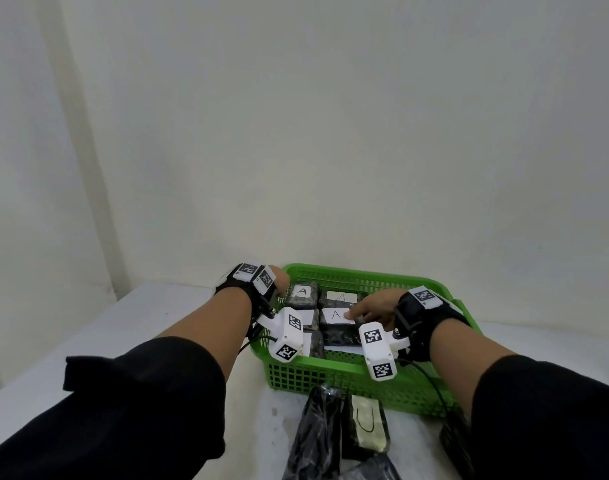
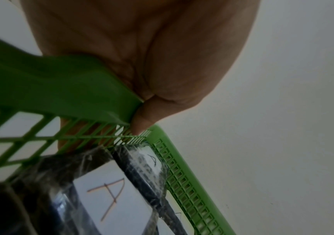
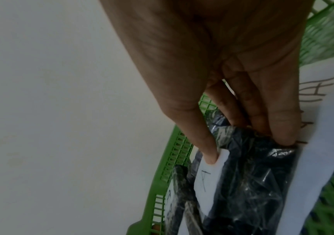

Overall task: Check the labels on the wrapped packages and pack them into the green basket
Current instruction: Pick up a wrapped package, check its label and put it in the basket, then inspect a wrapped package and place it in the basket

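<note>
The green basket point(image 1: 365, 277) stands on the white table and holds several black wrapped packages with white "A" labels, such as the one at the far left point(image 1: 301, 294). My left hand point(image 1: 282, 278) grips the basket's left rim point(image 2: 61, 82), thumb point(image 2: 142, 117) inside and fingers outside the mesh. My right hand point(image 1: 365, 308) reaches into the basket and holds a middle package point(image 3: 252, 182), thumb on its "A" label point(image 3: 206, 178) and fingers on its far edge. More wrapped packages lie in front of the basket; one carries a "U" label point(image 1: 365, 427).
A white paper sheet point(image 3: 322, 127) with handwriting lies on the basket floor beside the held package. A black package point(image 1: 317, 434) and another point(image 1: 452, 441) lie near the table's front. A plain wall rises behind the table point(image 1: 157, 323).
</note>
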